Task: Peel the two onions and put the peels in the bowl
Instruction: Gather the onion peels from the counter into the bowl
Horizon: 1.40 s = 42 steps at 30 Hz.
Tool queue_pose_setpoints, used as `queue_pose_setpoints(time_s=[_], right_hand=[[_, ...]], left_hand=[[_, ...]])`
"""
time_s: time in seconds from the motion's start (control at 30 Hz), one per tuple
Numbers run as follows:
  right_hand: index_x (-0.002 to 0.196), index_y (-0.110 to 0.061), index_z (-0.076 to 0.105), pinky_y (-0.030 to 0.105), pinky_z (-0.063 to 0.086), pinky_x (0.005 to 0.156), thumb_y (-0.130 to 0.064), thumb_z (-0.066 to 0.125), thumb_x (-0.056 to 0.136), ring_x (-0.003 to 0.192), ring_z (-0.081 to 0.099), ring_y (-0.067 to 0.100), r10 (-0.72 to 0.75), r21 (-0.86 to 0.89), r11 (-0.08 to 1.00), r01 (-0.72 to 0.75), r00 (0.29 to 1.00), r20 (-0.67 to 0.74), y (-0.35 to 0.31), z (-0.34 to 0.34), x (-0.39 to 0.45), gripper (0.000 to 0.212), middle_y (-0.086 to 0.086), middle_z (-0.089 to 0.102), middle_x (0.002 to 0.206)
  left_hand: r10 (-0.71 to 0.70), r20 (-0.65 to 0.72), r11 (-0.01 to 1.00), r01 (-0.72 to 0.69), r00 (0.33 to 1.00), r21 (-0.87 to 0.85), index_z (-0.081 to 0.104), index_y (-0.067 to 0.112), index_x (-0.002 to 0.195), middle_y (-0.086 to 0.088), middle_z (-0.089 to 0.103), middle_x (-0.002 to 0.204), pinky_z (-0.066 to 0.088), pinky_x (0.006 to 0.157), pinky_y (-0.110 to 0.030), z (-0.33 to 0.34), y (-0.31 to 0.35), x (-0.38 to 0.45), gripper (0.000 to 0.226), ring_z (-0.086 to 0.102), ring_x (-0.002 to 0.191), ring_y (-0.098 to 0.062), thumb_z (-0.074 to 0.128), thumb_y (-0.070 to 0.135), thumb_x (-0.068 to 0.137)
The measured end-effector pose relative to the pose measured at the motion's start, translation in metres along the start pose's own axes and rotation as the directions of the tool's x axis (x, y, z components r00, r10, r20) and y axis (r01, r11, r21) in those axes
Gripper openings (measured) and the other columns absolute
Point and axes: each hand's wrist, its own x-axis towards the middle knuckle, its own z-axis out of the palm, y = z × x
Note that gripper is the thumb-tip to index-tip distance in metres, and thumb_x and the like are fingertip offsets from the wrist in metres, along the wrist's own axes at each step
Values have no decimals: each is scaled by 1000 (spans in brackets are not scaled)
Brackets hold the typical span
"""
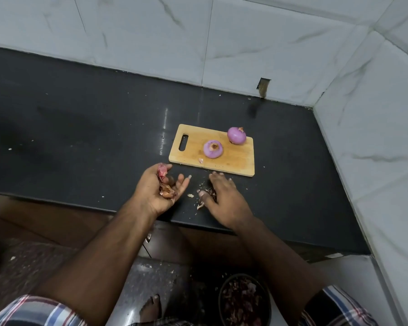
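Note:
Two peeled purple onions lie on a wooden cutting board: one near the middle, the other toward the far right corner. My left hand is cupped palm up in front of the board and holds a bunch of reddish onion peels. My right hand lies palm down on the black counter, fingers touching loose peel scraps beside its thumb. A dark bowl with peels in it stands on the floor below the counter edge.
The black counter runs left and ends at white tiled walls behind and on the right. A small peel bit lies on the board's near edge. A bare foot stands on the floor beside the bowl.

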Motion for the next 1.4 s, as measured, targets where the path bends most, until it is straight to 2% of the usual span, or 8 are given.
queue_pose_setpoints(time_s=[0.17, 0.33, 0.5, 0.63, 0.83, 0.97, 1.2, 1.4], right_hand=[[152, -14, 39, 30, 9, 124, -42, 47, 101, 151, 23, 16, -240, -11, 971, 240, 970, 26, -17, 21, -1, 59, 3, 35, 160], [125, -11, 69, 27, 32, 119, -19, 55, 99, 135, 50, 12, -408, 25, 912, 410, 912, -41, -6, 24, -14, 31, 1, 62, 138], [120, -17, 72, 6, 38, 102, -13, 64, 95, 115, 57, -4, -132, 361, 904, 228, 954, -271, 12, -1, -12, 27, -7, 70, 123], [122, -18, 71, -4, 32, 94, -15, 62, 95, 112, 54, -8, -44, 374, 919, 129, 973, -228, 24, -12, -1, 28, -6, 70, 123], [130, -17, 66, 7, 34, 106, -12, 57, 96, 121, 51, -3, -130, 356, 920, 164, 984, -118, 5, 5, 1, 36, -4, 64, 134], [138, -14, 58, 21, 30, 116, -10, 52, 96, 135, 48, 12, -278, 237, 934, 268, 960, 9, -11, 12, -7, 43, 2, 57, 143], [135, -12, 60, 15, 28, 114, -11, 45, 90, 134, 48, 11, -291, 236, 932, 276, 956, 27, -23, 19, -34, 47, 2, 59, 141], [130, -10, 63, 22, 35, 115, -5, 45, 86, 131, 52, 12, -271, 277, 922, 270, 962, -33, -34, 29, -55, 47, 3, 63, 135]], left_hand=[[27, 21, 998, -26, 999, -63, 61, 14, 80, 4, 49, 48, 49, 39, -15, -3, -1, -4, 17, 52, 41, -4, 58, 17, 97], [-52, 73, 996, 57, 996, -74, 56, 19, 66, 9, 42, 47, 36, 31, -11, -22, -10, -6, 30, 40, 33, -1, 62, 21, 95], [-109, 162, 994, 112, 981, -9, 50, 20, 61, 9, 43, 48, 33, 27, -13, -51, -41, -29, 33, 39, 31, 0, 70, 29, 85], [-160, 89, 987, 162, 983, -17, 53, 21, 63, 8, 42, 49, 29, 25, -12, -88, -83, -47, 33, 38, 31, -1, 67, 38, 87], [-66, -251, 990, 33, 966, -135, 54, 13, 77, -4, 60, 45, 57, 41, -26, -97, -126, -22, 38, 65, 41, -14, 54, 42, 101], [-82, -222, 989, 52, 972, -137, 61, 5, 106, -13, 67, 88, 55, 40, -26, -87, -135, 2, 27, 68, 75, -22, 47, 28, 105], [-103, -17, 975, 97, 995, -202, 66, 9, 120, -7, 72, 107, 61, 60, -28, -80, -146, 20, 34, 71, 93, -15, 37, 19, 105], [-35, 3, 972, 35, 999, -234, 66, 9, 96, -6, 70, 86, 56, 67, -21, -80, -150, 20, 34, 70, 79, -14, 33, 18, 102]])
